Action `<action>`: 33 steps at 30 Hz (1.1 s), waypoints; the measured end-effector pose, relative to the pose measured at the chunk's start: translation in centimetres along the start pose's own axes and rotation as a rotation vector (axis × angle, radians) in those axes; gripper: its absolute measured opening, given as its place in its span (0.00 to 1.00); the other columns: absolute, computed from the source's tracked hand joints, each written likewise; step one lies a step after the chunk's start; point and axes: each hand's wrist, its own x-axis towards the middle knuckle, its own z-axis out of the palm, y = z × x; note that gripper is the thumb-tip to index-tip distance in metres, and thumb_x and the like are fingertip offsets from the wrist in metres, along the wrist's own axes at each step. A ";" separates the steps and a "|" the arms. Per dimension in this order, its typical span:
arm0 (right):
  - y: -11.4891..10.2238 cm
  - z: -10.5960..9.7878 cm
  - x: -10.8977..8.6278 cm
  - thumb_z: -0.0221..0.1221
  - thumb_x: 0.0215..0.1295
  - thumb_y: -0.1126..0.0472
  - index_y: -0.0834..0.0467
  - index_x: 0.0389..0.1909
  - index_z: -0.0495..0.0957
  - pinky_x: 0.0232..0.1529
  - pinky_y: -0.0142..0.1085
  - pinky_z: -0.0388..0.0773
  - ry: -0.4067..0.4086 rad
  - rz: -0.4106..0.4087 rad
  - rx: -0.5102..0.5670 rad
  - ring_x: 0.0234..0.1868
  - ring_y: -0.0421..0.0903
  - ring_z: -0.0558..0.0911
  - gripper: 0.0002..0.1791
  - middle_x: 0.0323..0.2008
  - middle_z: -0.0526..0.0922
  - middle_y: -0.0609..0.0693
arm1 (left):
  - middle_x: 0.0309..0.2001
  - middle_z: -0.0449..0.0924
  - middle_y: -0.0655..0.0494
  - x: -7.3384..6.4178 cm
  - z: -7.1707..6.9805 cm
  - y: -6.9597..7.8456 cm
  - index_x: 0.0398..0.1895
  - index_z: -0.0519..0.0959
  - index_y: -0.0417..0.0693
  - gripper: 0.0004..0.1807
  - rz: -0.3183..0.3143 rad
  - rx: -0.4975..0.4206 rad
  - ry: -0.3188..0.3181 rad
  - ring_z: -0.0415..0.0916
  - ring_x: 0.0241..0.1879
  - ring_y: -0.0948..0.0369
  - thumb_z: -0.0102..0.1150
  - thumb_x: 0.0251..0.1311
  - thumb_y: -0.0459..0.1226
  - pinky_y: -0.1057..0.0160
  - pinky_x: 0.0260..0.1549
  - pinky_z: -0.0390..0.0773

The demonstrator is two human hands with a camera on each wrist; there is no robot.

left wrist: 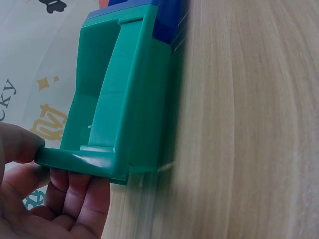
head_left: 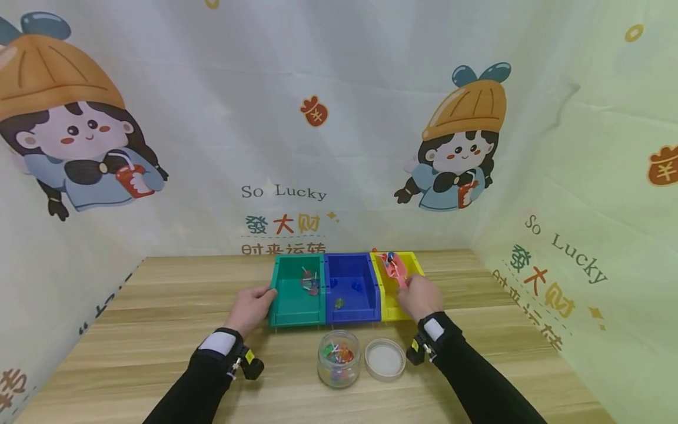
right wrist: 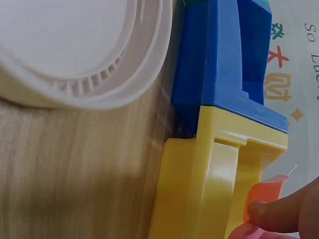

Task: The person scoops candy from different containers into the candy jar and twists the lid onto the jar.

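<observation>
My left hand (head_left: pixel 251 308) grips the left rim of the green bin (head_left: pixel 296 321), thumb above and fingers curled below in the left wrist view. Several small lollipops (head_left: pixel 310 282) with white sticks lie in that bin. My right hand (head_left: pixel 422 296) pinches the handle of a pink scoop (head_left: pixel 399 275), tilted over the yellow bin (head_left: pixel 389 303). Small red and blue pieces (head_left: pixel 391 258) sit at the scoop's far end. Between those two bins stands the blue bin (head_left: pixel 349 272), holding a few small blue pieces and a greenish one (head_left: pixel 339 303).
In front of the bins stands a clear jar (head_left: pixel 339 371) with colourful candies inside. Beside it a round white lid (head_left: pixel 385 359) lies on the wooden table (head_left: pixel 159 330). A printed cloth (head_left: pixel 360 165) hangs close behind the bins and along both sides.
</observation>
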 end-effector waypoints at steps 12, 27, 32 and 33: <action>0.8 -1.7 -1.2 0.65 0.77 0.55 0.67 0.56 0.84 0.32 0.38 0.72 0.024 -0.015 0.066 0.35 0.54 0.81 0.20 0.41 0.88 0.60 | 0.77 0.71 0.31 -0.3 0.1 -0.2 0.81 0.69 0.36 0.31 -0.013 -0.012 0.004 0.69 0.78 0.35 0.49 0.85 0.45 0.34 0.77 0.70; 1.5 -4.7 -2.2 0.64 0.78 0.57 0.69 0.56 0.85 0.28 0.34 0.73 0.069 -0.131 0.065 0.31 0.51 0.82 0.19 0.42 0.90 0.61 | 0.59 0.83 0.39 -2.5 -0.5 1.5 0.74 0.78 0.41 0.30 0.101 -0.100 0.140 0.79 0.54 0.51 0.61 0.81 0.51 0.64 0.44 0.78; 1.6 -5.6 -2.8 0.64 0.77 0.57 0.69 0.55 0.86 0.29 0.35 0.75 0.094 -0.183 0.058 0.32 0.50 0.83 0.19 0.43 0.91 0.61 | 0.62 0.82 0.41 -4.0 0.0 2.1 0.75 0.78 0.45 0.29 0.114 -0.145 0.045 0.82 0.57 0.52 0.62 0.81 0.51 0.64 0.45 0.87; 1.6 -5.8 -3.0 0.64 0.77 0.57 0.69 0.55 0.86 0.28 0.35 0.76 0.094 -0.188 0.058 0.31 0.49 0.83 0.19 0.43 0.91 0.61 | 0.62 0.82 0.41 -4.2 0.1 2.2 0.75 0.78 0.45 0.29 0.119 -0.150 0.027 0.82 0.57 0.52 0.62 0.81 0.51 0.63 0.46 0.88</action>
